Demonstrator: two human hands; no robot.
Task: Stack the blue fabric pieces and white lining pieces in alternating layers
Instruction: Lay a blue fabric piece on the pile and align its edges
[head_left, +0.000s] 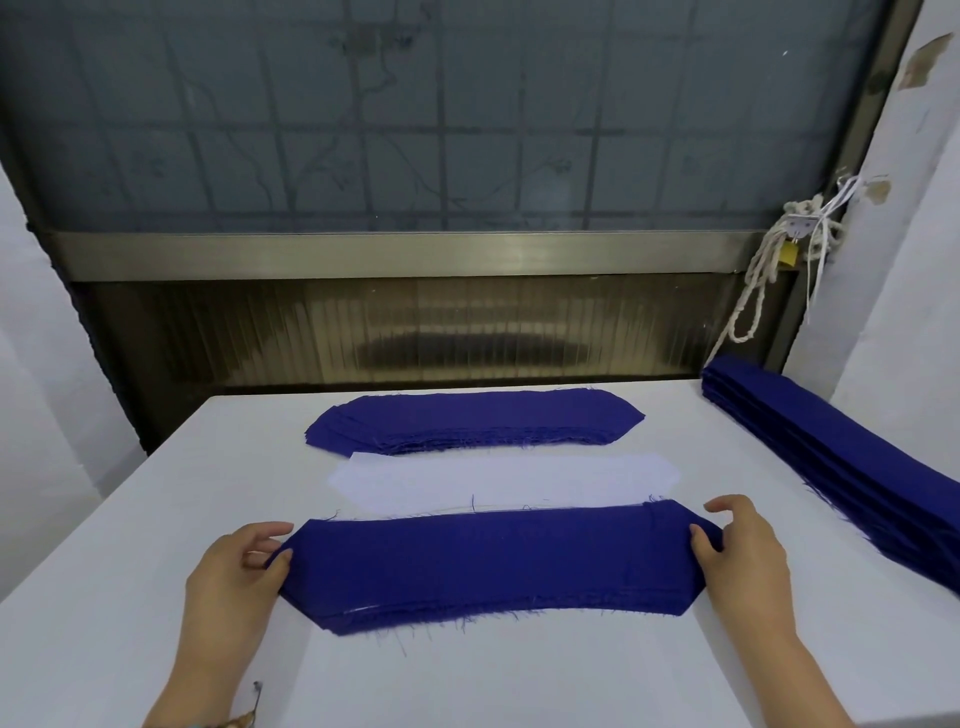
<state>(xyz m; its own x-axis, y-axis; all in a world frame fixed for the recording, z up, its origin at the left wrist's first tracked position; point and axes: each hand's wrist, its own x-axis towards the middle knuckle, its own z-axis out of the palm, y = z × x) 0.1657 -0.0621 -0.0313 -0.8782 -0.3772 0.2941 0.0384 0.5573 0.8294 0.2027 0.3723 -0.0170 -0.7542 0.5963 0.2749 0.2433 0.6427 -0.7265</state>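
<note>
Head view, looking down over a white worktop (156, 519). Landmark: the near stack of blue fabric pieces (488, 561), a long strip with angled ends and frayed threads along its edges, lying crosswise right in front of the person. A thin pale line shows in its near edge, toward the left end. Left hand (234, 577) is at the stack's left tip: forearm comes in from the lower left, thumb presses on top of the cloth, and the fingers curl round behind the tip, so the end is pinched. Right hand (743, 556) mirrors it at the right tip: forearm in from the lower right, thumb laid on the top layer, fingers bent over the far side of the end, gripping it. Cannot tell whether the stack is raised off the worktop or resting flat. Just behind the near stack, almost touching its far edge, lie the white lining pieces (498, 480), same long shape. Behind those, farther from the near stack, sits a second blue pile (472, 418), its layers fanned slightly. To the right of the near stack, well apart, a long blue bundle (852, 478) runs along the worktop's right side. Above that bundle's far end, a white rope (753, 291) and a padlock (944, 254) hang at a window frame.
</note>
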